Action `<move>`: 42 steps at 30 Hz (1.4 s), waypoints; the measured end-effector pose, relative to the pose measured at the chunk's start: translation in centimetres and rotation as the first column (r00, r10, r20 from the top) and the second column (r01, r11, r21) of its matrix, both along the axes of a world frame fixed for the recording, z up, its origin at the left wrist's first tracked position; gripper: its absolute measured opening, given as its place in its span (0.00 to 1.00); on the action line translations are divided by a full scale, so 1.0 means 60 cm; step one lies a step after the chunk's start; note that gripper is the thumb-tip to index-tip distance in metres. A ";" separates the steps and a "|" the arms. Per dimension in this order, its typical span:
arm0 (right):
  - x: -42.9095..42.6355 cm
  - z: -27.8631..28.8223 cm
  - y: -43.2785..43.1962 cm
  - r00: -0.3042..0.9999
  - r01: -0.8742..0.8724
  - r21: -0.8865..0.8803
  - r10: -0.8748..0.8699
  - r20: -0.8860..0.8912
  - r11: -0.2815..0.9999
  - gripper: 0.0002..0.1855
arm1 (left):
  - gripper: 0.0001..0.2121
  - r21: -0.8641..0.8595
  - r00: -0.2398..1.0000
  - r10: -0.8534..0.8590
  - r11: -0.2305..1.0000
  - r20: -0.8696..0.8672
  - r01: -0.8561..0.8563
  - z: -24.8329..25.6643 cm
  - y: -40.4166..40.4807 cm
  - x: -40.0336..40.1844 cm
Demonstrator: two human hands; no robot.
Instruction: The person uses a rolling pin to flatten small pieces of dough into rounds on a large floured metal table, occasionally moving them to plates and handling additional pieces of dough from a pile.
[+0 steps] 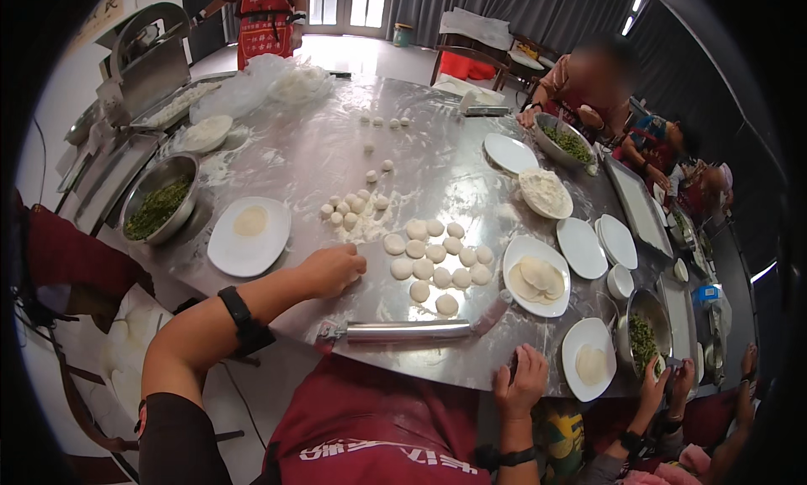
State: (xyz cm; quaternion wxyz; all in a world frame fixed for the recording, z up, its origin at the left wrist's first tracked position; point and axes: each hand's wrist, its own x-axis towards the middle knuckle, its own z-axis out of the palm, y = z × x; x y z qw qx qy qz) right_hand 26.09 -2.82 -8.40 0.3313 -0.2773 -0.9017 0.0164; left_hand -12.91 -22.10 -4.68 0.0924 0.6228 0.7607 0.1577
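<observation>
My left hand rests on the steel table with its fingers curled under; whether anything is inside them is hidden. Just beyond it lie small dough balls on scattered flour. To its right are several flattened dough discs. A metal rolling pin lies crosswise near the table's front edge. At that edge, to the right of the pin, my right hand is raised with thumb and fingers apart and nothing visible in it. Thin dough wrappers are stacked on a white plate beside the discs.
On the left stand a plate with one wrapper and a steel bowl of chopped green filling. A flour bowl and bare plates are at right. Another person's hands hold a wrapper with filling there. Other people surround the table.
</observation>
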 end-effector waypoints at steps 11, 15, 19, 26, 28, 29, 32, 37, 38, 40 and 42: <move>0.007 -0.005 0.006 0.999 -0.005 0.031 0.003 0.054 1.000 0.23 | 0.40 0.212 0.943 0.028 0.976 -0.332 0.045 -0.027 0.043 0.024; 0.000 -0.005 0.005 0.999 -0.001 0.008 0.001 0.049 1.000 0.24 | 0.41 -0.017 0.985 -0.068 0.998 -0.156 0.066 -0.033 0.039 0.022; 0.002 -0.001 0.003 0.999 0.004 0.012 -0.004 0.038 1.000 0.25 | 0.38 0.145 0.996 -0.021 0.989 -0.092 0.035 -0.046 0.052 0.009; 0.007 0.006 0.006 0.997 0.015 0.019 -0.016 0.071 1.000 0.26 | 0.17 0.359 0.960 0.187 0.928 -0.210 -0.102 -0.013 0.170 -0.082; 0.002 0.004 0.006 0.999 0.003 0.002 -0.003 0.052 1.000 0.26 | 0.16 0.233 0.964 0.161 0.966 -0.210 -0.110 -0.027 0.195 -0.117; -0.002 0.006 0.008 0.999 -0.003 0.008 0.003 0.042 1.000 0.25 | 0.15 0.174 0.956 0.178 0.975 -0.234 -0.139 -0.030 0.203 -0.131; -0.006 0.001 0.002 1.000 -0.008 0.002 0.008 0.020 1.000 0.25 | 0.13 0.080 0.952 0.173 0.984 -0.251 -0.158 -0.029 0.207 -0.147; 0.010 -0.002 0.002 0.999 0.021 -0.010 -0.021 0.028 1.000 0.25 | 0.10 0.196 0.998 0.055 0.979 -0.016 -0.051 0.019 0.130 -0.063; 0.009 0.000 0.000 0.999 0.018 0.005 -0.018 0.048 1.000 0.25 | 0.10 0.132 0.999 0.030 0.991 -0.040 -0.025 0.033 0.089 -0.054; 0.003 0.001 -0.003 0.999 0.004 0.015 -0.005 0.048 1.000 0.25 | 0.09 0.054 0.996 0.025 0.998 -0.087 -0.021 0.022 0.009 -0.054; 0.001 0.000 0.001 0.999 -0.010 0.026 0.008 0.049 1.000 0.25 | 0.11 -0.026 0.994 0.020 0.999 -0.104 -0.023 0.014 -0.045 -0.053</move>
